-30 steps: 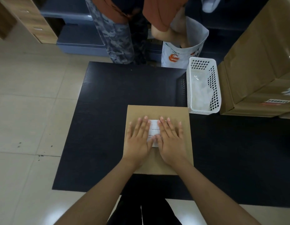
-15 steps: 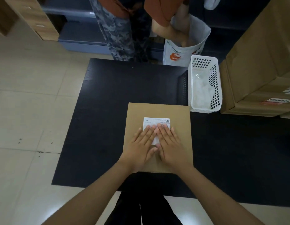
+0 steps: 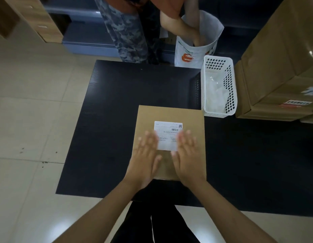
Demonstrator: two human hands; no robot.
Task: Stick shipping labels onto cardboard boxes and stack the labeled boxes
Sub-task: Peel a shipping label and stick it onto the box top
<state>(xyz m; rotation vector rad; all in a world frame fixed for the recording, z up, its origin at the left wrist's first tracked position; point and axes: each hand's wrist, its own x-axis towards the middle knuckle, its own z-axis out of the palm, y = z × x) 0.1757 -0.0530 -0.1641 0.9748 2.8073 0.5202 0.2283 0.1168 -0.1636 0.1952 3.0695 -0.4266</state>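
Sliding apart, our flat, empty left hand (image 3: pixel 146 156) and right hand (image 3: pixel 186 155) uncover the white rectangular shipping label (image 3: pixel 168 135); the flat brown cardboard box (image 3: pixel 192 137) beneath looks light and stiff, best gripped by its side edges.

Two bare forearms, no sleeves in view. Left hand (image 3: pixel 145 156) and right hand (image 3: pixel 188 157) bare: no gloves, rings, watch or wristband seen. Fingers motion-blurred, nails pale where visible. Dark trousers (image 3: pixel 157 223) below, black, thin light gap between legs. Shoes not in view.

Tan cardboard box (image 3: pixel 171 113), white label (image 3: pixel 168 137), black table (image 3: pixel 134 88), white perforated basket (image 3: pixel 218 88), camouflage trousers (image 3: pixel 124 32)
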